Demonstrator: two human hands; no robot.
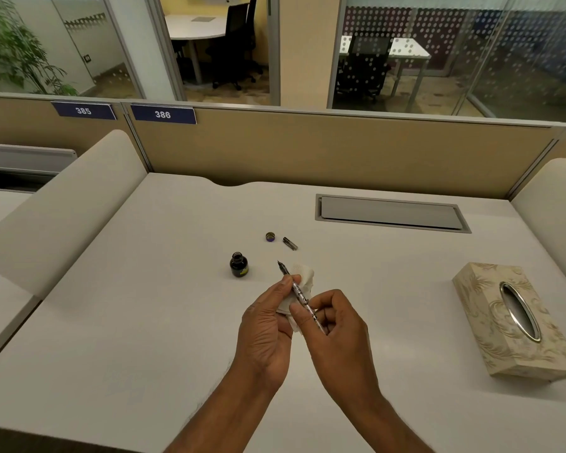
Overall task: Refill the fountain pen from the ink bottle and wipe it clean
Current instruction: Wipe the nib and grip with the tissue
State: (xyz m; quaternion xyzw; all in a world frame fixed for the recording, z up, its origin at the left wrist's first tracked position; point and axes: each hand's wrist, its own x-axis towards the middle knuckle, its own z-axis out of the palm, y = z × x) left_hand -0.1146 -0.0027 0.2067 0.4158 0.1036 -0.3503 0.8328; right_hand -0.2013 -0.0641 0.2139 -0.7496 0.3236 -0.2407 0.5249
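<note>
The right hand (337, 331) pinches the fountain pen (299, 295) by its barrel. The pen's long axis points away from both hands, nib foremost, lying against the tissue (304, 276) gripped in the left hand (265, 328).

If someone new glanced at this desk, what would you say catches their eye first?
The two hands at centre: the right hand pinches the fountain pen, nib pointing away, while the left hand holds a white tissue against it. Just beyond stands the open ink bottle, and a patterned tissue box lies at the right.
</note>
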